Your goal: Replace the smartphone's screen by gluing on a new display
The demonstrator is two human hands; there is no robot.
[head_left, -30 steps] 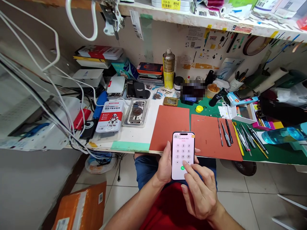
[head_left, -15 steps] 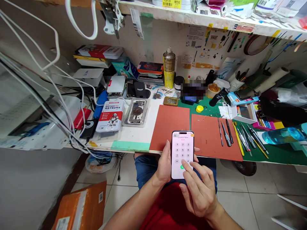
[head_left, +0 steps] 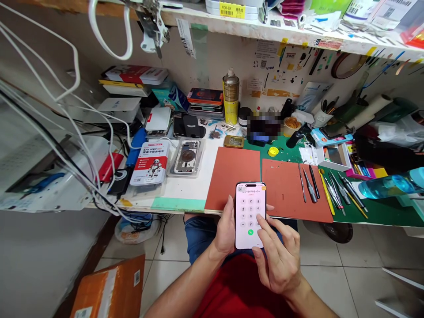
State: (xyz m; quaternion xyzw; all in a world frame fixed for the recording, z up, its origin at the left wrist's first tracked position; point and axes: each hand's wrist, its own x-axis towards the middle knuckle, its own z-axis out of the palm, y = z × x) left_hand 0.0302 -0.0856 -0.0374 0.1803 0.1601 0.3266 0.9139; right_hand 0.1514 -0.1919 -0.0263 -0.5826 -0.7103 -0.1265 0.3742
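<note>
A smartphone (head_left: 244, 238) with a lit dial pad and a green call button is held upright over my lap, in front of the bench edge. My left hand (head_left: 225, 232) is closed around it, thumb along the left side and fingertips showing at the right side. Over the lower right of the screen is my right hand (head_left: 281, 258), its index finger extended at the keypad and the other fingers spread; it holds nothing. Whether the fingertip touches the glass I cannot tell. A row of digits and symbols runs along the top of the screen.
Two brown mats (head_left: 232, 170) lie at the bench front. Several tweezers and pens (head_left: 337, 190) rest at the right, near a blue bottle (head_left: 380, 187). Left are a battery box (head_left: 149, 163) and an opened phone in a tray (head_left: 187, 158). Cables (head_left: 96, 163) hang down the left side.
My right index finger has moved from the bottom middle of the keypad to its lower right. More characters stand in the number row. My left hand still holds the phone.
</note>
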